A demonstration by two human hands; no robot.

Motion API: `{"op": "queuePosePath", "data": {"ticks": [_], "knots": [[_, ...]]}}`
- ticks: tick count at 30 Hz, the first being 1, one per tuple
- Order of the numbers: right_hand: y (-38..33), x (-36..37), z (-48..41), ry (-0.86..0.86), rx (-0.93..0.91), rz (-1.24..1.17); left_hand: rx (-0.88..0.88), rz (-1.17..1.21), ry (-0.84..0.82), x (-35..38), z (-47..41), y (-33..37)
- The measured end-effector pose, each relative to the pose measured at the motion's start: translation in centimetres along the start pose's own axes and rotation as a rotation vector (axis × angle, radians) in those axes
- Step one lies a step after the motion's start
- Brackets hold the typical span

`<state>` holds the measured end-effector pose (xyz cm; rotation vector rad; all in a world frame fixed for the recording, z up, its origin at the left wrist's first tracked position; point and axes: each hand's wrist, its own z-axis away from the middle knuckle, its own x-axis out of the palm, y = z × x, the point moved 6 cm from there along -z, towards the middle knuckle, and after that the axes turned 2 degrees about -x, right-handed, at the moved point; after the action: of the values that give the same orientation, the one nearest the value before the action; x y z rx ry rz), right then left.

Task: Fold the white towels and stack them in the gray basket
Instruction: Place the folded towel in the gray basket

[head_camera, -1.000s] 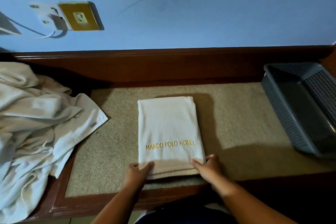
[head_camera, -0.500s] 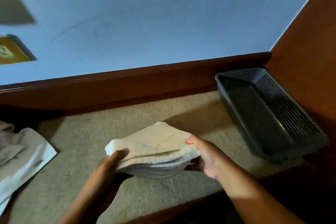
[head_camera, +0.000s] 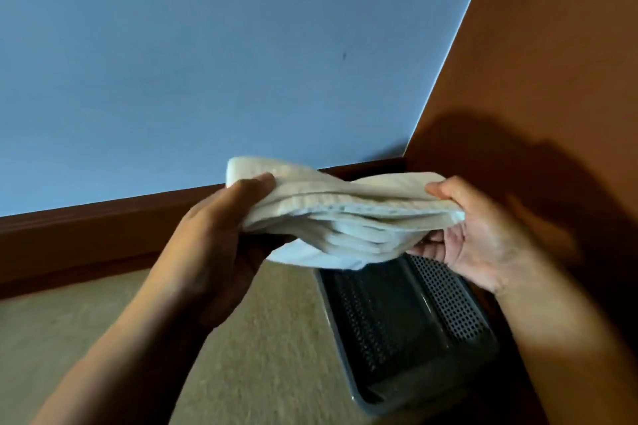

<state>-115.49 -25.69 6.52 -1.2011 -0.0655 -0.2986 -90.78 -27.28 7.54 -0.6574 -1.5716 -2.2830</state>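
Folded towel (head_camera: 341, 214), pinched at each end by my left hand (head_camera: 221, 235) and right hand (head_camera: 483, 241), sagging above gray basket (head_camera: 414, 331): best lowered level, layers kept squared.

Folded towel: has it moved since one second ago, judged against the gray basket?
Yes. The folded towel, gripped by left hand and right hand, went up and right: from beside the gray basket to over it.

White towel (head_camera: 345, 214): one, folded. Gray basket (head_camera: 452, 307): one. Hands: two, left hand (head_camera: 221, 238), right hand (head_camera: 483, 245).
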Motion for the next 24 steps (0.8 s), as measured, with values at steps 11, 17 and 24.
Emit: {"op": "queuePosePath", "data": {"ticks": [11,17,24], "knots": [[-6.0,-11.9,-4.4,0.177,-0.183,-0.026,-0.099,-0.037,-0.129,10.9,-8.0,-3.4],[-1.1,-15.5,-6.6,0.241,0.003,0.04,-0.294,-0.001,-0.048,9.4,-9.0,-9.5],[0.5,-16.0,-9.1,0.272,-0.034,0.011,-0.306,-0.076,0.01,8.2,-11.5,-11.1]]}}
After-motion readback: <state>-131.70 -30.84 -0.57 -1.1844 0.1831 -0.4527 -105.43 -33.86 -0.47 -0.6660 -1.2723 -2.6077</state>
